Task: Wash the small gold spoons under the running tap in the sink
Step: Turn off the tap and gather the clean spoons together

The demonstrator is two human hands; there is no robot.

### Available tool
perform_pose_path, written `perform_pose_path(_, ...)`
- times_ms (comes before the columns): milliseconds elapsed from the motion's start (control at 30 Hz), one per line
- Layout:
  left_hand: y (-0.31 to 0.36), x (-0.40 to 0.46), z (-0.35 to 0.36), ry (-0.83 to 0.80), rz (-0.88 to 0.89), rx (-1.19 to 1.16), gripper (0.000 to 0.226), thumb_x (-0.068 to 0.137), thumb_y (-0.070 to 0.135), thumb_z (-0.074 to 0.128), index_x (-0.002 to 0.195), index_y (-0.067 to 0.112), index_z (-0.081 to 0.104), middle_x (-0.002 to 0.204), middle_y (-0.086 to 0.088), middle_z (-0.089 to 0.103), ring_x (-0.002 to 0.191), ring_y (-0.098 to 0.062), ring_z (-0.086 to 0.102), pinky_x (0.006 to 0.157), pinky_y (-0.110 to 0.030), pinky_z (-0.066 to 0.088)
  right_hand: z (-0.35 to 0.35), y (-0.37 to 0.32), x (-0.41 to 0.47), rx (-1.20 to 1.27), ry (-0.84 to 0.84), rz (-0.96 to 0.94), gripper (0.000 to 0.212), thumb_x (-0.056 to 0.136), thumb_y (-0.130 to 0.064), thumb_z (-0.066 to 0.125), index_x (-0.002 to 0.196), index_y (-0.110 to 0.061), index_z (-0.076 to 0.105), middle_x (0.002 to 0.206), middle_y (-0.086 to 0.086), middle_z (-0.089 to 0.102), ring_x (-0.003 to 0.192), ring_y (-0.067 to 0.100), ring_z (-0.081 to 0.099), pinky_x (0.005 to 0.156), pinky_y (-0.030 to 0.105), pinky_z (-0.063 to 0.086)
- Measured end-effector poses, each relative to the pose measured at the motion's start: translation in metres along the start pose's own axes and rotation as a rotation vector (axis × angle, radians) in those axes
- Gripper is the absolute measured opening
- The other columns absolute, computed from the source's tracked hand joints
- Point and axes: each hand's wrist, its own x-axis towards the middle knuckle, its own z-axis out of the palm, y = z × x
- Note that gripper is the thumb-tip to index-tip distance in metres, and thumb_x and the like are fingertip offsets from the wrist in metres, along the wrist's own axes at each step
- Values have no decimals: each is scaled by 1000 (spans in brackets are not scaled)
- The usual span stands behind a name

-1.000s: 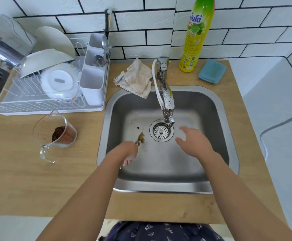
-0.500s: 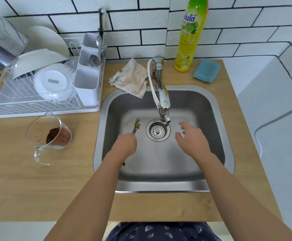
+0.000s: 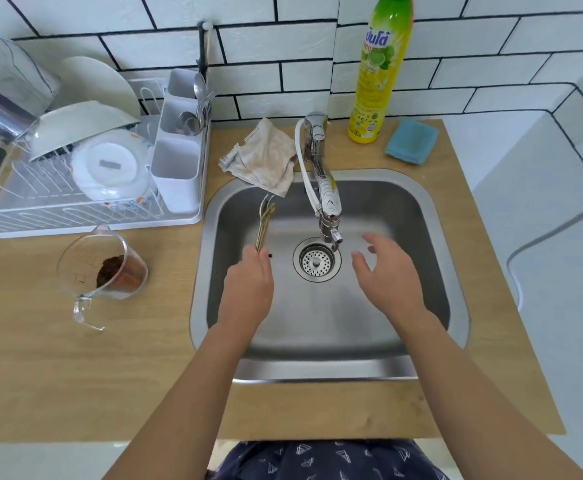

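Two hands are over the steel sink point(image 3: 432, 216) in the middle of the frame. The left hand point(image 3: 248, 289) has its fingers curled round the handles of a little bunch of gold spoons point(image 3: 265, 220), so the grip sits at the bottom end and the spoons stick straight up-frame out of it, bowls up near the sink's back wall, just below the crumpled beige cloth point(image 3: 266, 157) hanging over the rim. How many spoons exactly is hard to say, they blur together. They're left of the chrome tap point(image 3: 324, 188) and its spout, not under it, and no water stream shows up.

The right hand point(image 3: 387, 275) is holding nothing, fingers spread and relaxed, hovering right of the drain strainer point(image 3: 316, 259) and just beside the spout tip.

Around it on the wooden counter point(image 3: 40, 375): a clear measuring jug point(image 3: 103, 268) with brown powder at left, a white dish rack point(image 3: 85, 188) with bowls and a cutlery caddy in the upper left, a yellow dish soap bottle point(image 3: 380, 71) and a blue sponge cloth point(image 3: 411, 142) at the top right.
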Motion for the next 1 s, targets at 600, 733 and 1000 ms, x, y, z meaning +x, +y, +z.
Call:
perform_pose_path(600, 1, 7, -9, -517, -134, 471, 26, 103, 8, 40, 121, 0, 57, 107, -16, 65, 82, -28, 60, 72, -36, 51, -4, -6, 0, -224, -327, 127, 44, 99, -28, 57, 140, -13, 56, 139, 12, 61, 126, 34, 56, 96, 41, 49)
perform_pose_path(733, -5, -7, 1, -74, 11, 95, 30, 107, 36, 31, 86, 17, 42, 67, -9, 57, 63, -36, 60, 51, -36, 40, -7, -11, -2, -84, 103, -140, 39, 99, -25, 60, 134, -9, 60, 139, 12, 62, 123, 35, 60, 97, 45, 49)
perform_pose_path(1000, 8, 0, 2, -467, 23, 522, 27, 105, 14, 31, 116, 4, 53, 104, -16, 64, 93, -35, 64, 73, -38, 46, -7, -5, -9, -175, -174, 87, 46, 108, -39, 40, 147, -16, 49, 148, 11, 54, 128, 36, 56, 99, 48, 47)
